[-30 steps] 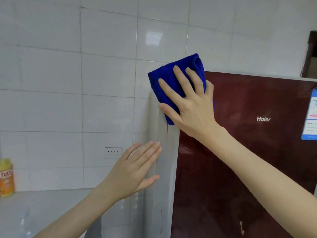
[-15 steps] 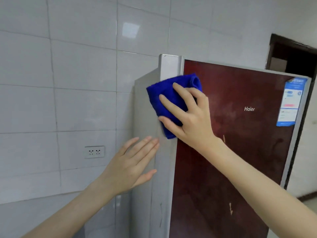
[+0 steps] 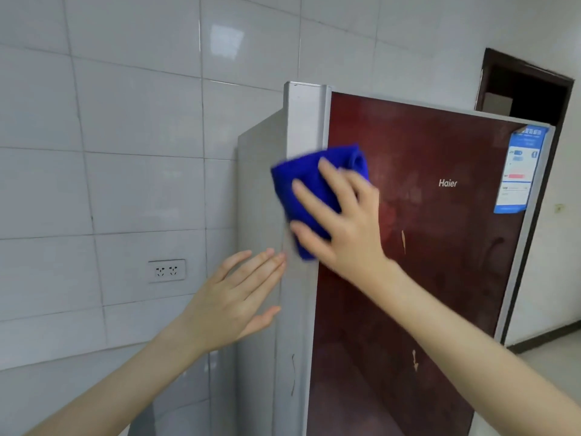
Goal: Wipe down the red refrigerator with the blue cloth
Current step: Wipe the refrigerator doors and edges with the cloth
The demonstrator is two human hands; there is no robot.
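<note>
The folded blue cloth (image 3: 314, 187) has been drawn down the tall red refrigerator's (image 3: 440, 247) silver edge, pinned flat under the spread right hand (image 3: 342, 228); the left hand (image 3: 239, 297), open and empty, seemingly is braced alongside.

A home kitchen: white glazed wall tiles (image 3: 141, 190) carry a double socket (image 3: 167, 270), a red household fridge (image 3: 424, 247) stands against them, and a dark wooden doorway (image 3: 528, 89) opens behind.

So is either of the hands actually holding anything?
The right hand presses a folded blue cloth flat against the red refrigerator's left edge, fingers spread across it. The left hand holds nothing.
</note>
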